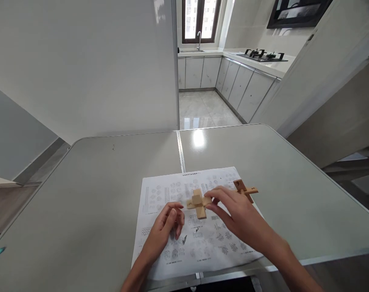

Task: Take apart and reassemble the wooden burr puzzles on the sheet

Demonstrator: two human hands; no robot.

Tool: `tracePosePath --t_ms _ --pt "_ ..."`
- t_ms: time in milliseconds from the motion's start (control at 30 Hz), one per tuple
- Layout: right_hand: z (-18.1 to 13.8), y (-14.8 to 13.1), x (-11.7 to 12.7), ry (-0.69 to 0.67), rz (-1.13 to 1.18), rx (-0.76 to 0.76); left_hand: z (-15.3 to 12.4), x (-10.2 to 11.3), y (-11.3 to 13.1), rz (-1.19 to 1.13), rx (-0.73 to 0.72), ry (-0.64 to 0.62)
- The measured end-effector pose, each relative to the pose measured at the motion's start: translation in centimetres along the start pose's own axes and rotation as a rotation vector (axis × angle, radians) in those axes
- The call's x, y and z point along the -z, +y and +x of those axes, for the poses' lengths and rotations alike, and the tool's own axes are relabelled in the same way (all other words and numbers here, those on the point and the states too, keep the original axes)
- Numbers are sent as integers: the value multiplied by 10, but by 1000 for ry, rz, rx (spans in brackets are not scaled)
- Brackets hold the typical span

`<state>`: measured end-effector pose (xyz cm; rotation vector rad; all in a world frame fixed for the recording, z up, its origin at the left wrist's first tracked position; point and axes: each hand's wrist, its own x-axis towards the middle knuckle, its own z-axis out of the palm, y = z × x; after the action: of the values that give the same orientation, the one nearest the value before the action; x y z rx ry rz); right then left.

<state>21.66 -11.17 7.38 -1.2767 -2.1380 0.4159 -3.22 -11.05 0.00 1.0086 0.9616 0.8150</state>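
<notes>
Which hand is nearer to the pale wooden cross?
The right hand, with its fingers at the right end of the cross; the left hand is apart, to the cross's left.

"What sort of place are we seeing?"
"We're seeing a home: at twelve o'clock a tap (199, 37) is standing before a window (190, 20); toward one, a hob (261, 58) and pale cabinets (229, 81) are marking out a kitchen (207, 107)."

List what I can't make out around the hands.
Head view: white paper sheet, print too small to read.
Head view: reddish-brown wooden crossed piece, partly hidden by the right hand.
Head view: pale wooden cross-shaped block, right end partly covered by that same hand.
Head view: black object, cut off by the bottom edge.
</notes>
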Motion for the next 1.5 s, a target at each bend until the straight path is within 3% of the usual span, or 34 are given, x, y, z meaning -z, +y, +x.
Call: tracePosePath --t_ms 167,400,500,633,767,933,1067,1167,1367,1500 --pt "-11 -10 -11 -63 -13 105 -5 -8 17 8 -55 -141" --pt "-18 -18 -14 -36 49 166 -12 -16 27 62 -2 -178" --pt "-21 -21 -15 -3 144 81 -15 -15 22 64 -34 -124" --pt "-30 -27 -22 17 366 -183 -20 -17 21 61 -77 -23" --pt "-35 -35 -30 -101 630 -343 -22 -22 19 33 -109 -7" --pt "-37 -39 -40 -191 974 -403 -23 -25 13 37 -122 -37" --pt "-42 -37 -45 -8 812 -496 -26 -27 15 108 -132 4" --pt "-46 -33 -44 114 662 -425 -28 -28 19 210 -128 40" --pt "-47 -29 -39 155 558 -235 -30 -32 22 306 -109 49" --pt "-48 -30 -37 159 526 -109 -30 -36 24 206 -71 0"
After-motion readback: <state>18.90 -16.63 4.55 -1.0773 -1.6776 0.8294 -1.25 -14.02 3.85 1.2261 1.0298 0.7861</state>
